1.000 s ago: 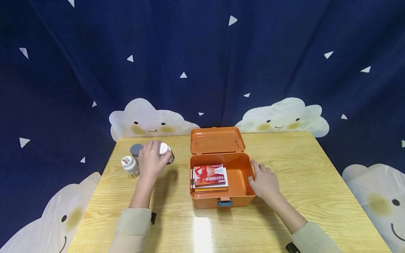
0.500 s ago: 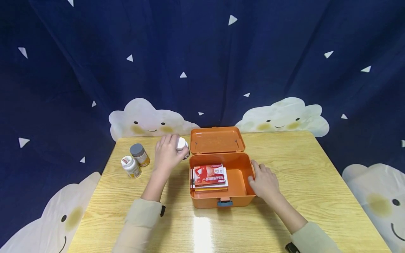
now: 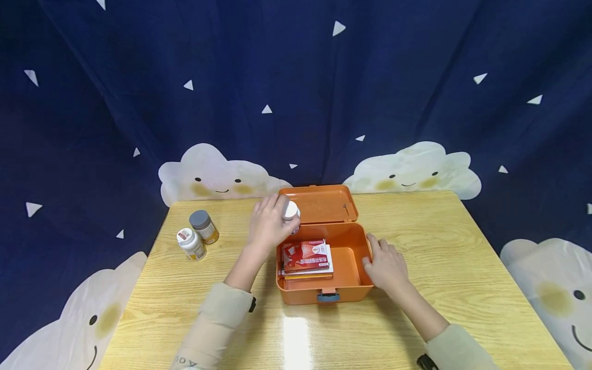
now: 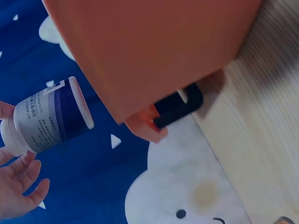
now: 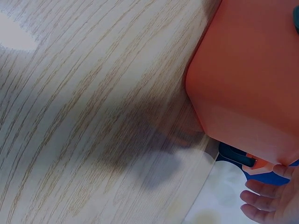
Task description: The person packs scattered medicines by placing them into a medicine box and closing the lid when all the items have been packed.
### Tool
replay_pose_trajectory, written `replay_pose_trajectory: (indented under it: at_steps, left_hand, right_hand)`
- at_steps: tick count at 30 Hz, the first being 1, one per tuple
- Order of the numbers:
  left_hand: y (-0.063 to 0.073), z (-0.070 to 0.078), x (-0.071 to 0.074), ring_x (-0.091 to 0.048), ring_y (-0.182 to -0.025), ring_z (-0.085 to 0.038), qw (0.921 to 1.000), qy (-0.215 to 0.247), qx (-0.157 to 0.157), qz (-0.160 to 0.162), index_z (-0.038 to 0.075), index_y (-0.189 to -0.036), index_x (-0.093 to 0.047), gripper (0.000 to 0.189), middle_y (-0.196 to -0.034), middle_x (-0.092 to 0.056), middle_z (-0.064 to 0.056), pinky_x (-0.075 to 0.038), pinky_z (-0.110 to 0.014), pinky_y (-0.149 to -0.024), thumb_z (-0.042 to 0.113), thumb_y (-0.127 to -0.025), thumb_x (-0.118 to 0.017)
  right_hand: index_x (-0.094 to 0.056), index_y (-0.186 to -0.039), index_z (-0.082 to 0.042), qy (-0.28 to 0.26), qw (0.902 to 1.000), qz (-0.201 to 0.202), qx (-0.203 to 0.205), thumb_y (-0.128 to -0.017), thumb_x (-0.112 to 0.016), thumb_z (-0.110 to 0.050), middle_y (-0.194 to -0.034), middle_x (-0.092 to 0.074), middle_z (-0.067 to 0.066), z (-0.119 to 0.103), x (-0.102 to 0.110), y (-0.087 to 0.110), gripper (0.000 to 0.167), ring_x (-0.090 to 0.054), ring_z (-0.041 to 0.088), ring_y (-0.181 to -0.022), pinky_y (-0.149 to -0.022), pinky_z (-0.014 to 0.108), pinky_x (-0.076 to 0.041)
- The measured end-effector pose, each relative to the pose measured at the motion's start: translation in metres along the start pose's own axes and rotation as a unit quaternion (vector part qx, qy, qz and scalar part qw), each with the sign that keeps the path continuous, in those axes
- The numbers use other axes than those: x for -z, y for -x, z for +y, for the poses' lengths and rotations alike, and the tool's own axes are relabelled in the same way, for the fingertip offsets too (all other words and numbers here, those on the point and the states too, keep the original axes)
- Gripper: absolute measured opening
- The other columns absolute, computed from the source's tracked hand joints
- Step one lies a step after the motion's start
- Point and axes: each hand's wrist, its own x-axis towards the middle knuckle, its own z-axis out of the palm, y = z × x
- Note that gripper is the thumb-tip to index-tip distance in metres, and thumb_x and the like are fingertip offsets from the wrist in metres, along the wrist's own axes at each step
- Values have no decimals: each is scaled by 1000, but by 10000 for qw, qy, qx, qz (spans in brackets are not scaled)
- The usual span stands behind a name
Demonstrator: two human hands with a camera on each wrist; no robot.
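My left hand (image 3: 270,221) pinches a white-capped vitamin bottle (image 4: 42,116) with a grey label and dark blue lower band. In the head view the hand and bottle (image 3: 291,213) hover over the back left part of an open orange box (image 3: 300,295), in front of its lid. The left wrist view shows the bottle's base apart from the box's outer wall. My right hand (image 3: 387,264) grips the box's right wall at the rim, its thumb over the inner side and fingers (image 5: 261,189) outside. Stacked medicine packets, a red one (image 3: 305,255) on top, lie in the box's left half.
A grey-capped bottle (image 3: 204,226) and a white-capped bottle (image 3: 191,244) stand side by side on the wooden table (image 3: 439,241), at its left. The raised lid (image 3: 324,203) leans back behind the box. A dark blue patterned curtain (image 3: 296,77) hangs behind the table.
My left hand has carried the bottle rightward, from beside the other bottles to above the box's back left part. The right hand and the box have stayed put.
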Motion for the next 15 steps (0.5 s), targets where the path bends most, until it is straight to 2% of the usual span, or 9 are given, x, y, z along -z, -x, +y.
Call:
replay_pose_trajectory:
  at_steps: [6,15]
  left_hand:
    - [-5,16,-6,-53,-90,-23,9992,38,-271,-279,9,-100,-60,36,-97,-58,-6,-42,-37,-80,35,-75,-60]
    - [-12,35,-15,-52,-97,-20,9933,-102,-649,-950,13,-106,-58,40,-101,-58,-2,-41,-37,-87,40,-76,-59]
  right_hand:
    - [-34,-137,-7,-16,10000,-39,-27,-84,-48,-25,-120,-48,23,0,1,0,57,-48,42,-104,-79,56,-39]
    - [-35,-136,-8,-28,10000,-25,-13,-85,-48,-25,-119,-49,23,0,1,0,56,-48,41,-103,-79,55,-40]
